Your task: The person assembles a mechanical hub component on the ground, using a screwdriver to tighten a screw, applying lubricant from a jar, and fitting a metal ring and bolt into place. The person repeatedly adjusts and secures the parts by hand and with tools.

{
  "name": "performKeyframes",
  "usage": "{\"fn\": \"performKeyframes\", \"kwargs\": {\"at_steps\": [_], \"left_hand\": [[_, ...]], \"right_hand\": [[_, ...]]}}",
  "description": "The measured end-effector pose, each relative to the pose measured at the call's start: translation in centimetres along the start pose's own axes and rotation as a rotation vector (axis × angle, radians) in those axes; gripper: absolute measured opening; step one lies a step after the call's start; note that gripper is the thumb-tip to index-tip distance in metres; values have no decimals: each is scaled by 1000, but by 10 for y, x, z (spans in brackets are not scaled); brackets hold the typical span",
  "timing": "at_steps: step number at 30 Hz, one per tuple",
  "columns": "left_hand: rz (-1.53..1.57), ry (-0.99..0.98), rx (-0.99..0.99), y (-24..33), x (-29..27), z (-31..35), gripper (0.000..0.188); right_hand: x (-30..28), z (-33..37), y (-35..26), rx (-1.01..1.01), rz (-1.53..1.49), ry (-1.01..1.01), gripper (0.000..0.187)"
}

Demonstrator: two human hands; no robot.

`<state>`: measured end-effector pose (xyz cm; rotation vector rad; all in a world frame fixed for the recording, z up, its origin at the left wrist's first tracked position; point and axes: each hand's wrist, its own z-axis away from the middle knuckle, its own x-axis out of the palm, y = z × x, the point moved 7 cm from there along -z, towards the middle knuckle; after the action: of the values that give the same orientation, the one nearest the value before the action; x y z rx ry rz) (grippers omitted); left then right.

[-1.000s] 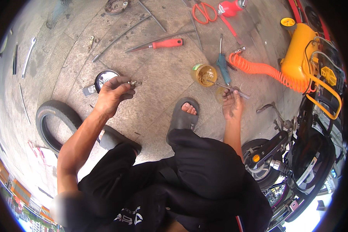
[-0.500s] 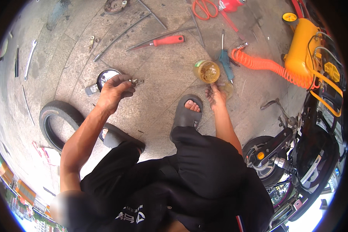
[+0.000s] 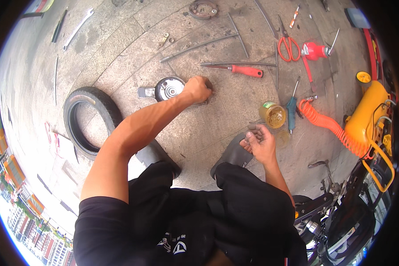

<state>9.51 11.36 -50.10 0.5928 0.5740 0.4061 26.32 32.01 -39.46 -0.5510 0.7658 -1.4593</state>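
My left hand (image 3: 198,90) reaches low over the ground, back upward and fingers curled down out of sight. Little metal bits show at its lower edge; what the fingers grip is hidden. Beside that wrist lies a round metal drum-like part (image 3: 170,88) with a black rim and a flat grey arm. My right hand (image 3: 260,142) hovers above my right sandal, palm partly up. Its fingers are loosely curled and somewhat apart, with nothing visible in them. Just beyond it stands an open jar (image 3: 275,116) of yellowish-brown grease, its translucent lid (image 3: 283,138) next to it.
Left is a small tire (image 3: 112,104). Beyond my hands lie a red-handled screwdriver (image 3: 247,71), T-shaped rods (image 3: 199,46), red scissors (image 3: 290,48), a red bottle (image 3: 314,51) and a wrench (image 3: 78,30). At right are a blue air gun (image 3: 291,111), orange coiled hose (image 3: 328,126) and yellow tank (image 3: 367,113).
The view has shifted, so the floor items appear farther right and lower. My left hand, earlier pinching a small metal part, has turned knuckles-up. My right hand has drawn back from the jar.
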Motion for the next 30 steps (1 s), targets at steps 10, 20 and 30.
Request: {"fn": "performKeyframes", "kwargs": {"at_steps": [10, 20, 30], "left_hand": [[168, 357, 101, -10, -93, 44, 30], [754, 541, -168, -109, -150, 101, 27], [-261, 613, 131, -118, -135, 129, 49]], "right_hand": [[55, -139, -116, -324, 703, -378, 23], [68, -346, -183, -308, 526, 381, 40], [76, -339, -156, -205, 137, 344, 35]]}}
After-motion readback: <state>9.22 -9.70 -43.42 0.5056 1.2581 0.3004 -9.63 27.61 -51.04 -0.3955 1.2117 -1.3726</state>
